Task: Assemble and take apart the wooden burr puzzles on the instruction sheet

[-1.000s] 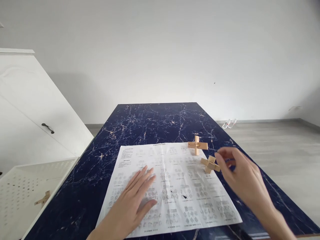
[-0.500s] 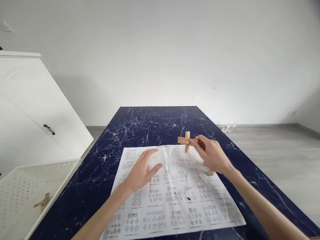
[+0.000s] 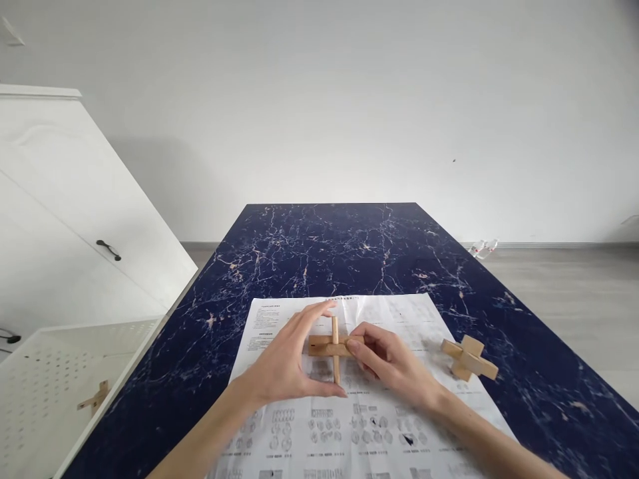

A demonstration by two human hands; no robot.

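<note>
A light wooden burr puzzle made of crossed bars is over the printed sheet. The thumb and forefinger of my left hand span its upright bar, touching close to both ends. My right hand pinches the right end of the long flat bar, covering that end. A second cross-shaped wooden puzzle rests at the sheet's right edge, apart from my hands.
The sheet lies on a dark blue marble-patterned table. Left of it, below table height, a white perforated basket holds another wooden puzzle. A white cabinet stands behind that. Clear bottles are on the floor beyond the right edge.
My right hand has brought the wooden puzzle left and nearer, over the sheet's middle. My left hand has come round its upright bar. The second puzzle is now uncovered on the right.
</note>
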